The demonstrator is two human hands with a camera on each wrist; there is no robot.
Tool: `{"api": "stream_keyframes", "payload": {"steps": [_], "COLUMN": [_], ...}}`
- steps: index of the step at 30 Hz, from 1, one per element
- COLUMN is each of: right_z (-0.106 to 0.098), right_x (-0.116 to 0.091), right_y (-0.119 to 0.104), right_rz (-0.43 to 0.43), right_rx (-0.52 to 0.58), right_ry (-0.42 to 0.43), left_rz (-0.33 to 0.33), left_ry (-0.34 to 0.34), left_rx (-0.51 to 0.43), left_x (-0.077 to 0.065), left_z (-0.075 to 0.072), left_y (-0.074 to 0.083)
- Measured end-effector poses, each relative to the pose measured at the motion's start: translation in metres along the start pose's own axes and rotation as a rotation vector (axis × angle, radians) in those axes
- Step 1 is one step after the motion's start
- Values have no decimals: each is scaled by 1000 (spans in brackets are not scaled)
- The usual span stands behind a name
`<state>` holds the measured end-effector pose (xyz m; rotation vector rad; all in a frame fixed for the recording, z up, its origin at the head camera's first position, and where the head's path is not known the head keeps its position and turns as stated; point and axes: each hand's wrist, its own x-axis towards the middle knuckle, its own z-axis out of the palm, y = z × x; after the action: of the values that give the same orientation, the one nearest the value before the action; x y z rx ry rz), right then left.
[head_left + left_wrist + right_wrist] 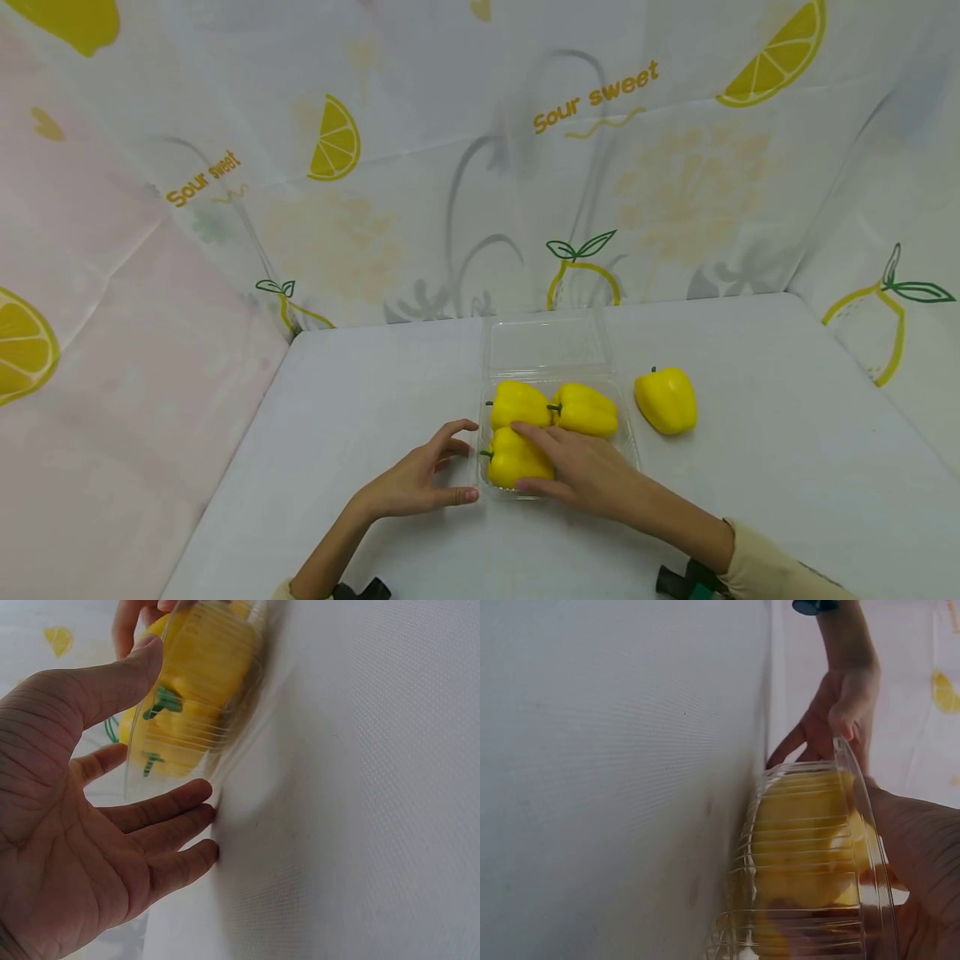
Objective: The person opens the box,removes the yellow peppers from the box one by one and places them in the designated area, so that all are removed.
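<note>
A clear plastic clamshell box stands on the table with its lid folded back. Inside are three yellow bell peppers: one at the back left, one at the back right and one at the front left. My right hand reaches in from the right and holds the front-left pepper between thumb and fingers. Beside the box's left wall is my left hand, thumb and fingers spread apart and holding nothing; in the left wrist view its thumb is at the rim.
Another yellow bell pepper lies on the white table, right of the box. A lemon-print cloth hangs behind the table and along both sides.
</note>
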<state>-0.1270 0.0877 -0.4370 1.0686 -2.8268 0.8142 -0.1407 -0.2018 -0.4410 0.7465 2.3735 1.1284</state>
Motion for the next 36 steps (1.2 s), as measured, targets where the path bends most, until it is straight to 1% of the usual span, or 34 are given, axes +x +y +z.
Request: {"api": "stream_keyframes", "payload": {"steps": [3, 12, 18, 23, 26, 31, 36], "right_z": [1, 4, 5, 4, 3, -3, -11], "right_x": [1, 3, 3, 3, 3, 4, 4], "right_y": [0, 3, 4, 3, 2, 2, 3], "right_rz": [-9, -72, -76, -59, -34, 12, 16], "right_rx": [-17, -68, -92, -102, -84, -18, 20], "right_ry": [3, 22, 30, 13, 10, -4, -9], "left_rz": [-1, -2, -4, -1, -2, -4, -13], "left_ry": [0, -2, 2, 0, -2, 0, 2], "left_rx": [-2, 9, 0, -3, -2, 3, 3], "left_x": [0, 0, 0, 0, 0, 1, 0], "left_z": [0, 1, 1, 0, 0, 0, 0], "left_y": [0, -1, -1, 0, 0, 0, 0]}}
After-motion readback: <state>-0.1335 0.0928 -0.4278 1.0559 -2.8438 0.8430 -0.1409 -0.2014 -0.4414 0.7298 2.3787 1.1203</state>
